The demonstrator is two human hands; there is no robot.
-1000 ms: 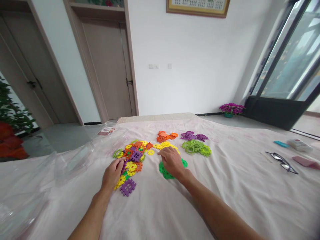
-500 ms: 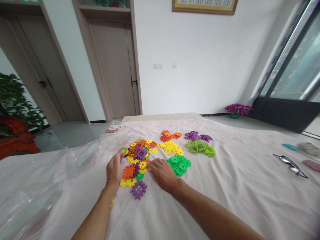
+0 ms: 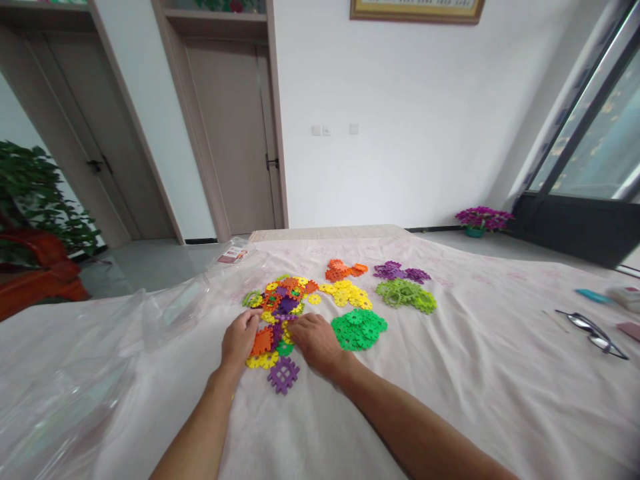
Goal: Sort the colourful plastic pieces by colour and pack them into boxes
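A mixed heap of plastic interlocking pieces (image 3: 287, 289) in orange, yellow, purple and green lies on the cloth. At its left edge is my left hand (image 3: 241, 340), fingers bent and pressed together; what they hold, if anything, is hidden. My right hand (image 3: 316, 343) is closed at the heap's right side, pinching a purple square piece (image 3: 286, 318) seen nearly edge-on. Between the hands lie an orange square piece (image 3: 262, 341) and yellow flower-shaped discs (image 3: 263, 361). Nearer me, a purple window-shaped piece (image 3: 283, 375) lies flat.
Sorted piles lie to the right: green discs (image 3: 359, 330), yellow discs (image 3: 346, 294), light green pieces (image 3: 406, 295), orange pieces (image 3: 344, 270) and purple pieces (image 3: 401, 271). Clear plastic packaging (image 3: 65, 407) covers the left side. Eyeglasses (image 3: 593, 333) rest at far right.
My left hand has moved slightly right and its fingers have bent inward. At my right fingertips, a purple piece now stands nearly edge-on above the heap. The view has shifted a little.
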